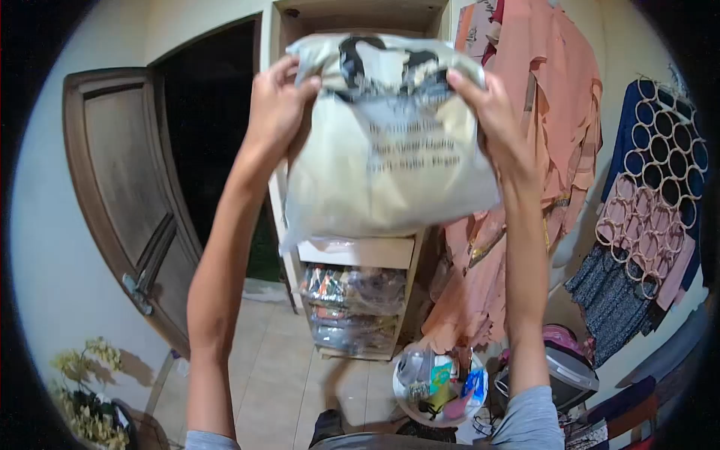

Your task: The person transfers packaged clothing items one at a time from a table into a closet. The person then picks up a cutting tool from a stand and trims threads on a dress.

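Note:
A full, pale plastic bag point(375, 187) with dark printed lettering hangs in front of me at about head height. Whatever fills it looks cream-coloured and soft, but I cannot make out what it is. My left hand point(279, 105) pinches its upper left corner, thumb in front. On the other side, my right hand point(491, 112) grips the upper right corner, also with the thumb on the front face. The bag's top edge sags between the two hands, and its print is partly blurred. Behind it stands a wooden shelf unit point(356, 253), its upper part mostly hidden.
Clear-wrapped packets point(352, 300) fill the lower shelves. A wooden door point(124, 172) stands open at left, near a potted plant point(90, 390). Peach garments point(555, 112) hang at right beside a ring hanger point(660, 180) with scarves. A round basket point(401, 401) of bottles and packets sits below.

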The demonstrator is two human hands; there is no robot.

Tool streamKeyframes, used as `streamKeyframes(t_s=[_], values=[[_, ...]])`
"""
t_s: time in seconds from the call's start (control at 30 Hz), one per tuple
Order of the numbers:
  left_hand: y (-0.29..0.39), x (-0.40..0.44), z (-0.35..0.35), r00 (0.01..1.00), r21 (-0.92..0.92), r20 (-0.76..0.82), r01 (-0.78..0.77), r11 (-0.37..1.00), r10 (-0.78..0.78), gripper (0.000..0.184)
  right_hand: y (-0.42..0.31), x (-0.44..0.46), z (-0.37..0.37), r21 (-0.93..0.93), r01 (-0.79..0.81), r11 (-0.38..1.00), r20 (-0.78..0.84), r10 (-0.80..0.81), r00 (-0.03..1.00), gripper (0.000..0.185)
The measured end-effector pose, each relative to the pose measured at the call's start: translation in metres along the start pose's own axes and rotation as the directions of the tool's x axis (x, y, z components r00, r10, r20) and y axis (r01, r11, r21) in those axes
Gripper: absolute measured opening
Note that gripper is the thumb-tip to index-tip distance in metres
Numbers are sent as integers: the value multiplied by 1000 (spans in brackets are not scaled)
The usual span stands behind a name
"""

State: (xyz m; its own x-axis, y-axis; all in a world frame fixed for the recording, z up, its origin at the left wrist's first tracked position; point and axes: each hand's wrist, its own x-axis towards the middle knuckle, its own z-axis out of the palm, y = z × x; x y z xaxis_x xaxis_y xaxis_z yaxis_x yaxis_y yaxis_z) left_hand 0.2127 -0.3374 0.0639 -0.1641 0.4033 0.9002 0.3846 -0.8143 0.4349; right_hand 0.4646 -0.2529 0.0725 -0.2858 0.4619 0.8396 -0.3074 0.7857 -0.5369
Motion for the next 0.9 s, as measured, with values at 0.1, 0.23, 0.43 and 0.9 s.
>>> streamKeyframes(t_s=[0.1,0.23,0.43,0.9], values=[[-50,83,-6,1000,79,18,0,997,-2,33,32,79,-13,-112,104,988,24,-101,995,23],[-123,216,-14,997,199,55,-61,978,51,31,67,190,-30,-199,17,980,-1,-18,1000,23],[-174,319,4,994,326,37,89,941,-106,26,133,337,-70,-653,1,757,-158,-137,978,35],[-319,403,69,776,727,512,-162,668,-369,19,221,469,-152,-518,19,855,210,106,972,34]])
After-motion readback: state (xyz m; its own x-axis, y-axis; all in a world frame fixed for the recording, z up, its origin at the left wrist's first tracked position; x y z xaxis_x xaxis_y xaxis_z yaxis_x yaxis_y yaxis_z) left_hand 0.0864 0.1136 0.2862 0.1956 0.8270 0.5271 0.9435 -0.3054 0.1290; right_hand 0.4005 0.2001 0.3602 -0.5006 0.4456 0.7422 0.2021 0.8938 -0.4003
